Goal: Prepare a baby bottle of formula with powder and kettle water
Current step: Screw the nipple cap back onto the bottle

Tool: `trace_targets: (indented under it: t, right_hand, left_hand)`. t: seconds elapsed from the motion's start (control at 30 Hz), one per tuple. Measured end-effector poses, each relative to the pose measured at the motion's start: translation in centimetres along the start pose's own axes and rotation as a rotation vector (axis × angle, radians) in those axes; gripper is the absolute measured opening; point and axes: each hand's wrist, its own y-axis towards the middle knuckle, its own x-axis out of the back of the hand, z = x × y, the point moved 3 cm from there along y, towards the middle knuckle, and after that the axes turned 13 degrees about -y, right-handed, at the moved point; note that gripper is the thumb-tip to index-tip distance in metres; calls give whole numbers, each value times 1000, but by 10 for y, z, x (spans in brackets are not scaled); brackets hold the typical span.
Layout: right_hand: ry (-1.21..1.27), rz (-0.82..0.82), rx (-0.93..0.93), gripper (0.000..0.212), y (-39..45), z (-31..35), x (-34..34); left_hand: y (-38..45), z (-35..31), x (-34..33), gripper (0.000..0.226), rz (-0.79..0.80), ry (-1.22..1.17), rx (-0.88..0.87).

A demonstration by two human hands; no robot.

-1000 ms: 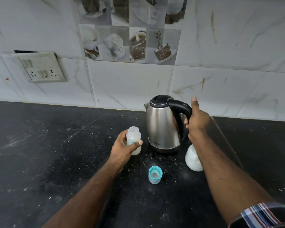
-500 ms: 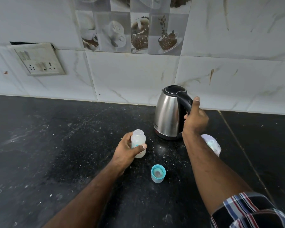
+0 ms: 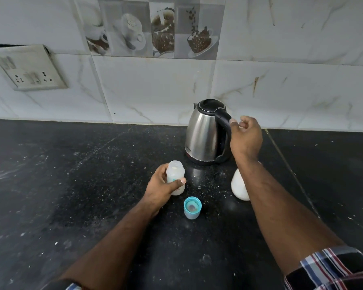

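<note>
The baby bottle (image 3: pixel 175 177) stands upright on the black countertop (image 3: pixel 71 185), uncapped, near the front of the kettle (image 3: pixel 205 132) and slightly to its left. The left hand (image 3: pixel 162 190) grips the bottle body, fingers behind it and thumb across the front. The bottle appears to contain a pale fill in its lower part (powder or mixed liquid cannot be told apart from this view).

The teal cap (image 3: pixel 192 207) lies just in front of the bottle, apart from it, its open side facing up. A white bag (image 3: pixel 240 186), probably the powder supply, sits beside the kettle base and is partly hidden by the right forearm.

The kettle stands flat on the countertop with its lid closed. The right hand (image 3: pixel 246 138) is at the black handle with fingers loosely curled; the fingertips touch or nearly touch the handle, and no closed grasp is visible.

Progress, as a judgement: bottle opened and held steady; whether water has been poured cannot be determined. Remaining: capping the bottle and mixing.

A wall socket plate (image 3: pixel 27 69) sits on the tiled wall at left.
</note>
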Motion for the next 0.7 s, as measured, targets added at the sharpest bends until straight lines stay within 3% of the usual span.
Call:
trace_targets:
  t: [0.07,0.13,0.23,0.3,0.37,0.53,0.7]
  right_hand:
    - [8,58,102,22,-13,5,14]
    - [80,381,129,17,-45,1,17]
    - [24,948,90,67,-110,-24,13]
    - [-151,1105,137,95,-142,-39,9]
    - [-258,1108,237,98,-162,-44,5]
    - [-276,941,239,48,-176,-47,7]
    - [-388,906,253,60,-153,-58,27]
  left_hand:
    - [0,2,-3,55,3,2,1]
    - [-1,4,-6,58,5,4,2]
    - [-4,8,-10,54,-1,6,-12]
    - [-6,9,-12,52,-5,6,-17]
    - [-11,9,-13,55,-5,14,-16]
    - [-21,9,-16,52,-9,26,-22]
    - [-30,16,-25,49,12,50,-24]
